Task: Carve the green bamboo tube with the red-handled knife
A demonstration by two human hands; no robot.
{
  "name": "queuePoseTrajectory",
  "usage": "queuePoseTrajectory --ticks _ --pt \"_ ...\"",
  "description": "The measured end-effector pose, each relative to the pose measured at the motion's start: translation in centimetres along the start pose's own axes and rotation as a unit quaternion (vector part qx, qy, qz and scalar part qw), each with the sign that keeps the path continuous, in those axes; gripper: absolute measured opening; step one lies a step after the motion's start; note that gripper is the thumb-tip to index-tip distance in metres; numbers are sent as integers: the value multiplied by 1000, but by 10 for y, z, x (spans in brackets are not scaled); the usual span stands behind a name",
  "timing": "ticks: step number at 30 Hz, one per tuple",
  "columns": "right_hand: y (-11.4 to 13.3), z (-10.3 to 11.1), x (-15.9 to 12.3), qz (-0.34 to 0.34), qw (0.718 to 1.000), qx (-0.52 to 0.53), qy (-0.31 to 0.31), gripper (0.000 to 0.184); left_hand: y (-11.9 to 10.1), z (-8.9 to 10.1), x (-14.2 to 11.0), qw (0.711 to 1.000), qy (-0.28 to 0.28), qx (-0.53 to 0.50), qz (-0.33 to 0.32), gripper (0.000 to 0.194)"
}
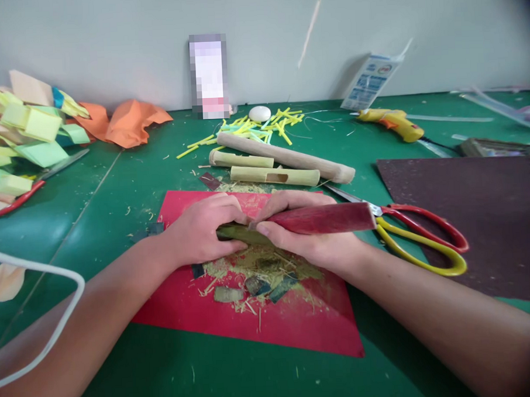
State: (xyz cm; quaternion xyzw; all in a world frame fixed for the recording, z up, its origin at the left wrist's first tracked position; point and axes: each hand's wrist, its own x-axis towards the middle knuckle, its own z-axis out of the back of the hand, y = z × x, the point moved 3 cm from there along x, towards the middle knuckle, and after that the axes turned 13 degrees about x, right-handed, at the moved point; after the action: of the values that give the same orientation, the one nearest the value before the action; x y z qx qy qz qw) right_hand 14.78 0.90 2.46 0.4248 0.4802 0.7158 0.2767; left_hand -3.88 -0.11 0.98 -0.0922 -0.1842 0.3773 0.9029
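My left hand (204, 224) is closed around a dark green bamboo piece (238, 232) and presses it down over the red sheet (173, 305). My right hand (304, 232) grips a red-handled carving tool (327, 218). Its working end meets the bamboo between my two hands and is mostly covered by fingers. Below the hands lie pale shavings (259, 260) and several small dark chips, with one chip (228, 294) lighter than the others. Just beyond the hands rest a bamboo tube (250, 174) with a cut opening and a second bamboo piece (241, 159).
Scissors (424, 232) with red and yellow handles lie beside my right forearm, partly on a dark brown sheet (490, 229). A wooden stick (285, 154), yellow strips (253, 129) and a yellow glue gun (391, 124) are farther back. Folded papers (33, 126) fill the left; a white cord (72, 312) crosses my left forearm.
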Motion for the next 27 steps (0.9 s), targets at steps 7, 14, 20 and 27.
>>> queuePoseTrajectory --ticks 7,14,20,27 --pt "5 0 -3 25 999 -33 -9 18 -1 1 0 1000 10 -3 10 20" --pt "7 5 -6 38 996 -49 -57 22 -1 2 -1 1000 7 9 9 18" --pt "-2 8 -11 18 993 -15 -118 30 -2 2 -1 1000 10 9 10 18" --pt "-1 4 -7 17 998 19 -63 16 -1 1 -1 1000 15 14 2 20"
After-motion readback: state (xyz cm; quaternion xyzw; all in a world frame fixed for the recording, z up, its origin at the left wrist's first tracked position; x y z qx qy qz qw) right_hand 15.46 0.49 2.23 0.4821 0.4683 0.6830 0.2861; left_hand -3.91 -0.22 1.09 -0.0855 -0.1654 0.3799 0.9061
